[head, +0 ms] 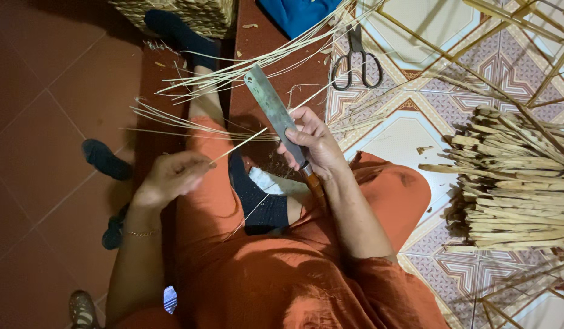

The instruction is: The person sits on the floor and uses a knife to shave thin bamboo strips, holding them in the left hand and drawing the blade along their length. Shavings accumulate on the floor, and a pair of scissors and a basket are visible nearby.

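My right hand (315,143) grips a flat-bladed knife (270,106) by its wooden handle, blade pointing up and away. My left hand (172,176) pinches one end of a thin pale bamboo strip (242,145); the strip's other end reaches the blade near my right fingers. Both hands hover over my lap in orange trousers (257,274). A fan of long thin strips (233,73) lies over my outstretched leg beyond the knife.
Black scissors (357,58) lie on the patterned tile floor. A pile of split bamboo pieces (514,183) sits at the right. A woven basket (184,15) and blue cloth (294,12) are at the top. Dark slippers (105,159) rest on the red floor at left.
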